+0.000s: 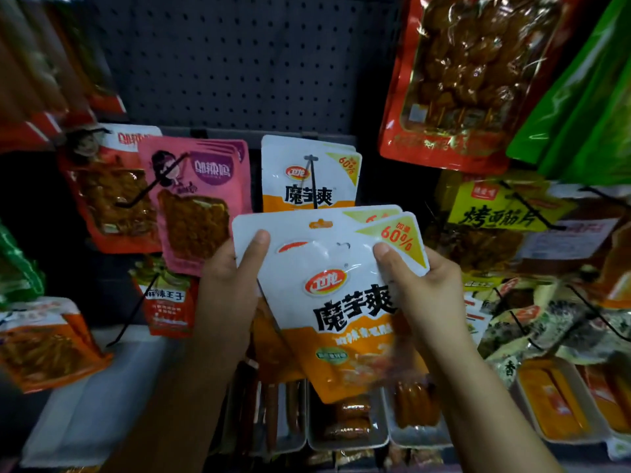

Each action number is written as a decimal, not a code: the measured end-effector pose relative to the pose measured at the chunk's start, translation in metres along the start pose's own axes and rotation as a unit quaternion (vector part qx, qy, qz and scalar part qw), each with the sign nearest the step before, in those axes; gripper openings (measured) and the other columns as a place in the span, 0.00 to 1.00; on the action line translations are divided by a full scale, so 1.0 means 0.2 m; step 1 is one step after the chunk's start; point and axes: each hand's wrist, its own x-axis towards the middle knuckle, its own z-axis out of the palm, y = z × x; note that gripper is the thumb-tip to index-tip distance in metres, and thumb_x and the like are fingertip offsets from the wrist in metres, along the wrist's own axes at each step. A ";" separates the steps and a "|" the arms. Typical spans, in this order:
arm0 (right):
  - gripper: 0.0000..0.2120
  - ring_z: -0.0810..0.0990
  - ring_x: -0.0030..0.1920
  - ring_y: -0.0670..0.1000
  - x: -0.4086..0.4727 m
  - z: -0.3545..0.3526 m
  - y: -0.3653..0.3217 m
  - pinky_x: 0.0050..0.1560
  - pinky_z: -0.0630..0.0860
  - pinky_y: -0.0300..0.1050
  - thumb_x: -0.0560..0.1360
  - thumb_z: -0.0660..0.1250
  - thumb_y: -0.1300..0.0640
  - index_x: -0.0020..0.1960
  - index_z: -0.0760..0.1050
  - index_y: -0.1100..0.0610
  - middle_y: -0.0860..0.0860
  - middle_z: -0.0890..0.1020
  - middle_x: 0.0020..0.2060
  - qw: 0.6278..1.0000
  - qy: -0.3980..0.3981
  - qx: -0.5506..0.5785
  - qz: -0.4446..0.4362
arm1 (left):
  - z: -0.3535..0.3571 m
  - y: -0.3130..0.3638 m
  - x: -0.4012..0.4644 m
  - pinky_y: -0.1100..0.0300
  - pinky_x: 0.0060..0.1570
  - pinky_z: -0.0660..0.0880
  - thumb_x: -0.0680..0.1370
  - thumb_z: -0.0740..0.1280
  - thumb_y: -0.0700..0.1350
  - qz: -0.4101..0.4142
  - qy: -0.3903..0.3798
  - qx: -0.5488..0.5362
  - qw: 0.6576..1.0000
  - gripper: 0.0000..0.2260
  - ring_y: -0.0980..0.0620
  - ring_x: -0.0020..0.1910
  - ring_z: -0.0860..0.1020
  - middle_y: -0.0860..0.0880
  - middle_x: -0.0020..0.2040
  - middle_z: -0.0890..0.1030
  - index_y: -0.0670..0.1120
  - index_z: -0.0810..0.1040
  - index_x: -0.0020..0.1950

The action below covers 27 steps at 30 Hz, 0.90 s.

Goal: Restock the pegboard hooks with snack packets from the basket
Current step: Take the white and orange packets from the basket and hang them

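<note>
Both hands up at the display now, and between them a small fan of white-and-orange snack packets [338, 302], at least two, maybe three, overlapping at the top corners. The left hand [232, 278] grips the top left corner, thumb laid flat across the front face, fingers hidden behind. The right hand [423, 285] pinches the upper right edge, thumb pressed just under the yellow corner flash. Both forearms rise from below, wrists slightly bent back, the packets tilted so their tops lean toward the pegboard [239, 63].

These look like light, glossy pouches: soft-sided, a bit puffed, likely slick under the thumb. The stiffest part should be the flat sealed strip along the top, and that's where the hang hole [321, 223] sits, so holding at the top corners makes sense. It keeps the hole clear and the strip taut.

Straight ahead, just above the held stack, matching packets [307, 172] already hang on a black hook [312, 179], its tip pointing out toward us. The held hang hole sits just below that tip. By my read, the job is lining up every hole in the fan before sliding on; overlapped as they are, one could miss the prong.
</note>
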 end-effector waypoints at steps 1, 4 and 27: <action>0.08 0.81 0.31 0.40 0.00 0.01 -0.01 0.29 0.73 0.33 0.73 0.72 0.53 0.35 0.82 0.49 0.43 0.84 0.30 1.000 0.006 0.006 0.000 | 0.00 0.02 0.02 0.65 0.37 0.78 0.78 0.64 0.49 0.020 -0.001 0.007 1.000 0.10 0.57 0.44 0.84 0.57 0.45 0.85 0.61 0.83 0.45; 0.06 0.83 0.33 0.42 0.01 0.04 -0.01 0.30 0.74 0.34 0.71 0.71 0.50 0.38 0.83 0.52 0.45 0.85 0.33 0.999 0.024 0.027 -0.005 | 0.00 0.04 0.08 0.68 0.34 0.77 0.79 0.64 0.46 0.041 0.012 0.002 0.999 0.12 0.59 0.41 0.83 0.58 0.42 0.85 0.60 0.83 0.41; 0.06 0.86 0.41 0.48 0.11 0.16 0.17 0.38 0.79 0.45 0.73 0.71 0.51 0.40 0.82 0.53 0.47 0.87 0.38 0.995 0.090 0.001 0.040 | -0.06 -0.15 0.34 0.67 0.38 0.78 0.77 0.67 0.42 -0.032 -0.073 0.034 0.996 0.06 0.56 0.45 0.84 0.57 0.44 0.85 0.52 0.80 0.48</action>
